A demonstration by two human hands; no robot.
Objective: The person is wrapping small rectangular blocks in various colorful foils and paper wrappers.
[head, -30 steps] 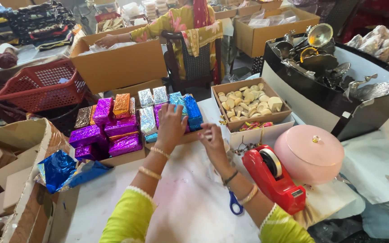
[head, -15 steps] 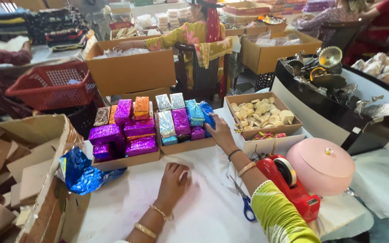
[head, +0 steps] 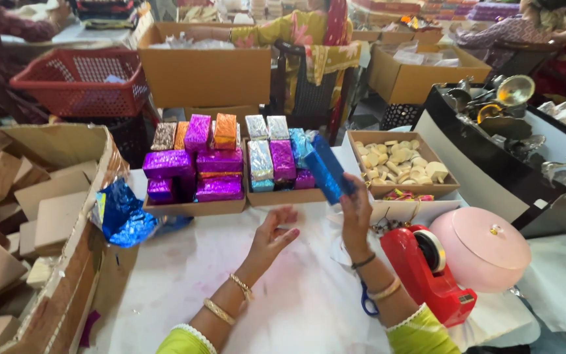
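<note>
right hand fingers pinch a blue foil-wrapped box, tilted above the tray of wrapped boxes so its face shows. left hand hovers empty over the counter, fingers spread wide.

A second ago both hands reached into the tray of foil-wrapped boxes. Since then the right hand has lifted a blue foil-wrapped box out of it, tilted, at the tray's 3 o'clock edge. The left hand has drawn back toward 6 o'clock and now hovers open-palmed over the table.
</note>
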